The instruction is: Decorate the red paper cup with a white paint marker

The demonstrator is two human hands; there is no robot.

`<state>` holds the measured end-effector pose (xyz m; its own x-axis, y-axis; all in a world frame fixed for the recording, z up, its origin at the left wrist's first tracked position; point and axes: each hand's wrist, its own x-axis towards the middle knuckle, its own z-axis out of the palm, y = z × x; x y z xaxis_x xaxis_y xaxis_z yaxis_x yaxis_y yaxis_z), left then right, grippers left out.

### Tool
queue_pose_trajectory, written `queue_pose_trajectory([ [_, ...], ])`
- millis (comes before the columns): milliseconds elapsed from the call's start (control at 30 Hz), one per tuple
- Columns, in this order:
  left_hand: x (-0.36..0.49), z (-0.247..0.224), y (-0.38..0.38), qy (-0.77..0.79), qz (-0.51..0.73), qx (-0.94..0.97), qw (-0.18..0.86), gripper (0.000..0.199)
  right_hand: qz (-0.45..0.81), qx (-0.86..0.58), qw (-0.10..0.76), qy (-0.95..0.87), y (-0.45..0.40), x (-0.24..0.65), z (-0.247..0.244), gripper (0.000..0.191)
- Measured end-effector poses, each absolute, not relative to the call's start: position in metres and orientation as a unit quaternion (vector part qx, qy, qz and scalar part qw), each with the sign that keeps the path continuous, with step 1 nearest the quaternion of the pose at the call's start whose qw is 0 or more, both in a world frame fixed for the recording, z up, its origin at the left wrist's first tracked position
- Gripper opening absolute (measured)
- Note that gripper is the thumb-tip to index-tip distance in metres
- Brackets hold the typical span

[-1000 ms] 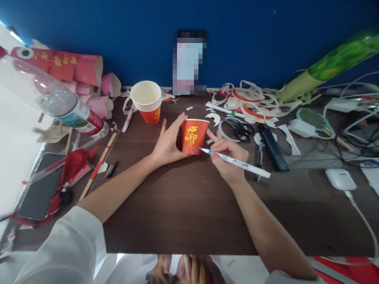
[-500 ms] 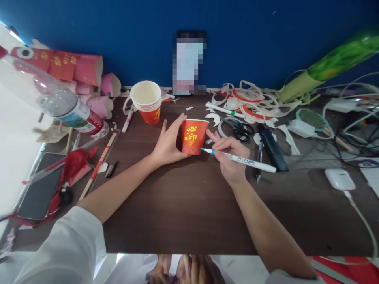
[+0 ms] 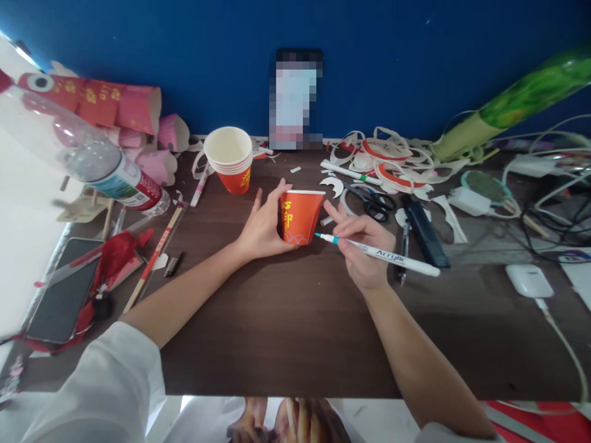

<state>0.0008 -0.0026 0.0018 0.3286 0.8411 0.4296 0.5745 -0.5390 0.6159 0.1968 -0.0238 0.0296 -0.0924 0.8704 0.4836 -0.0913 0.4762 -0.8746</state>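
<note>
The orange paper cup (image 3: 299,215) has turned under the left hand (image 3: 262,226): its yellow print, facing us a moment ago, now sits round toward the left, leaving plain orange by the pen. It stands mid-table on the dark wooden table (image 3: 286,332), fingers wrapped round its left side. The right hand (image 3: 364,246) pinches the white acrylic marker (image 3: 378,253), teal tip just touching the cup's lower right edge, so a fresh stretch of wall looks ready for marking.

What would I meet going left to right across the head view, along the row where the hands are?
Dark phone → chopsticks → left hand → orange paper cup → right hand holding the white acrylic marker → black flat case → white earbud case.
</note>
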Motion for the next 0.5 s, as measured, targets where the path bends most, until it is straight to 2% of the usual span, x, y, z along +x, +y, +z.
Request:
queue_pose_trajectory([
  [233,-0.0006,-0.0003,-0.0019,0.437,0.385,0.785,0.214,0.108,0.366,-0.348,0.535,-0.678,-0.0239,0.1958,0.0322,0.012],
  [500,-0.0002,0.0031,-0.0024,0.442,0.376,0.783,0.226,0.109,0.341,-0.358,0.532,-0.688,-0.0253,0.1929,0.0313,0.012],
])
